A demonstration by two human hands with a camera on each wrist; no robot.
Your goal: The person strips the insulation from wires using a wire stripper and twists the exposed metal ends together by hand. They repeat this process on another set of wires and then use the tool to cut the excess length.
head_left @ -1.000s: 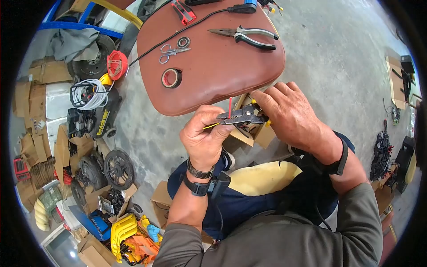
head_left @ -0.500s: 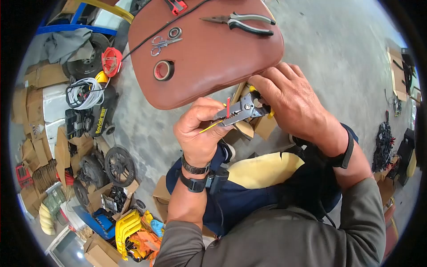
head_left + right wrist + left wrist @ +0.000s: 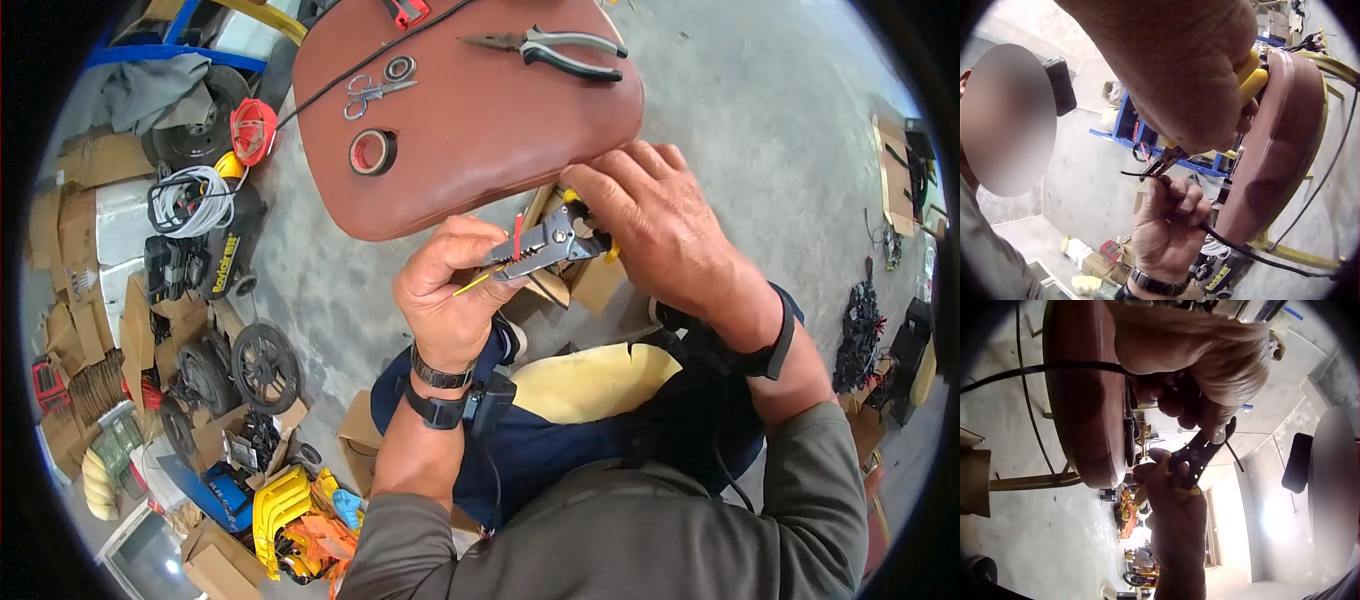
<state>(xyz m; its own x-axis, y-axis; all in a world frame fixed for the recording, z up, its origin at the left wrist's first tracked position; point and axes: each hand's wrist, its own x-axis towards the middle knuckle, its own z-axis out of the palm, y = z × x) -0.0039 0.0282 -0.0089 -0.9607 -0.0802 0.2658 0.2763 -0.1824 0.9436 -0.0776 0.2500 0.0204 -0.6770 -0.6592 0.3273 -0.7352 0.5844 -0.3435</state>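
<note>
In the head view my left hand (image 3: 447, 285) pinches the end of a cable between thumb and fingers. A red wire (image 3: 518, 236) stands up from the pinch, and a yellow wire (image 3: 472, 285) slants down toward the wrist. My right hand (image 3: 655, 225) grips wire strippers (image 3: 556, 240) by their yellow handles. The tool's notched jaws lie at the left fingertips, with the red wire crossing them. The right wrist view shows the black cable (image 3: 1241, 257) trailing out of the left fist. The palm side of my right hand is hidden in the head view.
On the brown padded seat (image 3: 450, 170) lie pliers (image 3: 560, 52), small scissors (image 3: 370, 95), a tape roll (image 3: 373, 152) and a smaller ring (image 3: 400, 68). Below stand open cardboard boxes (image 3: 597, 282). Wheels (image 3: 266, 368), a red helmet (image 3: 254, 131) and more boxes crowd the left.
The wire strippers have turned so their flat face and notches show upward, and more yellow wire shows. Both hands keep their grips. The head view has shifted slightly.
</note>
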